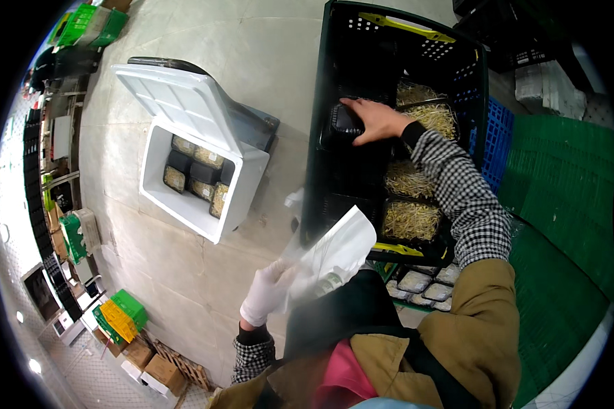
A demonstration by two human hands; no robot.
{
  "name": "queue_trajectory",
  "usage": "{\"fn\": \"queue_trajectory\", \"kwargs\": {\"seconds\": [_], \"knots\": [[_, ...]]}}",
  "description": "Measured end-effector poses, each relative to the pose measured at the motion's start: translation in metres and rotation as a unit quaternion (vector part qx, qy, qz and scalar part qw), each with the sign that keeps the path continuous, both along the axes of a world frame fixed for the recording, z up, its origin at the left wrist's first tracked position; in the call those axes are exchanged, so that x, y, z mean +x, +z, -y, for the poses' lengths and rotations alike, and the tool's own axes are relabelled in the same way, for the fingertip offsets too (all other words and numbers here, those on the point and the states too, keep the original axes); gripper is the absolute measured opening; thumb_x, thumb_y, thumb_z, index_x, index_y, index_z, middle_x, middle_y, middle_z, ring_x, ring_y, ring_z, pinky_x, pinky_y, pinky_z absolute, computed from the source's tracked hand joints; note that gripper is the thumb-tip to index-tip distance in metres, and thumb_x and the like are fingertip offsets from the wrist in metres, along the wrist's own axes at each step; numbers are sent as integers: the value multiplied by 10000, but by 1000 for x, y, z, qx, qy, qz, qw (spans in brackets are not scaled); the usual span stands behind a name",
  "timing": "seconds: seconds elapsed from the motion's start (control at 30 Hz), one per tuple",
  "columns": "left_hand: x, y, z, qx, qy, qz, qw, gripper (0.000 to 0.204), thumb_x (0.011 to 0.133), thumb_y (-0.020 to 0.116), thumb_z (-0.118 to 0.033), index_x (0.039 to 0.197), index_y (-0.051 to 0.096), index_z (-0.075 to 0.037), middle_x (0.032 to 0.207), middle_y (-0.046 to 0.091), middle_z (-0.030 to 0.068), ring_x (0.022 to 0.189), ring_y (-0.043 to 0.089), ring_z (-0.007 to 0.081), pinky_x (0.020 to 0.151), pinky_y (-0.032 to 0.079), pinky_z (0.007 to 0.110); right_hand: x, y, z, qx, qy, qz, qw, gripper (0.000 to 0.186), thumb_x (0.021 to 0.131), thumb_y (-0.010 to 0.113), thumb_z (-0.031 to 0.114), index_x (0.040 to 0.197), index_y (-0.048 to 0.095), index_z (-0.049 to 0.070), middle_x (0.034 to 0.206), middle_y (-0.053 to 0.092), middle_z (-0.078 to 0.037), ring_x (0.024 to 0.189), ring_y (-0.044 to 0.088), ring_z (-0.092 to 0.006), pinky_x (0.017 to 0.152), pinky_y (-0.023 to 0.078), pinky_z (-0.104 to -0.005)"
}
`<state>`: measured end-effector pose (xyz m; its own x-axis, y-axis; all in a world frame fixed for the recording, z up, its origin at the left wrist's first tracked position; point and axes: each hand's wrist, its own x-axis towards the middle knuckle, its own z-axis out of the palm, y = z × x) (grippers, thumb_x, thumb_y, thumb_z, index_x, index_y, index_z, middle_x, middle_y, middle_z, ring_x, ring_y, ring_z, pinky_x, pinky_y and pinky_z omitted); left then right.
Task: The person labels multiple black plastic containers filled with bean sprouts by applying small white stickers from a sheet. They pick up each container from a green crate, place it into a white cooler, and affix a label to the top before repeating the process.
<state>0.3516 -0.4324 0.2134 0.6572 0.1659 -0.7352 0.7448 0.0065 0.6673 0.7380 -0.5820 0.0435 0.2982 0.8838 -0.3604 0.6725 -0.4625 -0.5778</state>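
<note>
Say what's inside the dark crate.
Trays of sprouts on the right; on the left, a black tray in the right hand. Lower layers are covered; the checked sleeve hides part of the sprout side.

No lettering can be read on anything.

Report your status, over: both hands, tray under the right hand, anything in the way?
Right hand on a black tray in the dark crate, grip unclear. Gloved left hand holding a white sheet. Checked right sleeve hides part of the crate.
</note>
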Motion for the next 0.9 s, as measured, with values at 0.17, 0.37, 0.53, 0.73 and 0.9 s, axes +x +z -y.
{"fn": "queue_trajectory", "kwargs": {"seconds": [0.17,0.37,0.53,0.73,0.9], "knots": [[4,-5,17,-53,16,6,998,198,960,572,-122,1045,659,34,912,668,27,823,584,78,733,480,226,60,-10,6,3,-105,-256,961,589,880,658,384,1353,527,59,1376,526,-140,1232,519,-267,1045,404,-370],[3,4,14,-14,-11,-28,999,186,958,576,-120,1038,652,29,919,664,29,822,582,78,737,483,224,-33,16,16,322,-174,158,917,289,853,695,229,1055,640,29,1066,637,-115,990,606,-275,869,494,-359],[-21,-5,-3,-29,21,-26,999,220,927,581,-62,1103,659,46,939,707,60,836,615,95,746,500,247,-187,-12,79,76,-34,54,995,760,780,665,479,1367,443,50,1353,456,-201,1179,454,-381,1009,360,-483],[-15,8,-13,1,-43,-23,999,190,913,580,-45,1056,673,38,867,684,44,781,581,74,699,489,229,-210,-14,91,48,-40,62,996,865,711,742,309,1434,337,65,1395,376,-205,1231,386,-379,1040,303,-510],[-3,12,-12,38,-95,5,995,166,932,553,-84,981,689,-2,748,584,-46,651,449,26,572,374,195,-208,-29,86,71,3,196,978,921,696,752,321,1461,302,75,1408,380,-187,1246,395,-388,1042,320,-512]]}}
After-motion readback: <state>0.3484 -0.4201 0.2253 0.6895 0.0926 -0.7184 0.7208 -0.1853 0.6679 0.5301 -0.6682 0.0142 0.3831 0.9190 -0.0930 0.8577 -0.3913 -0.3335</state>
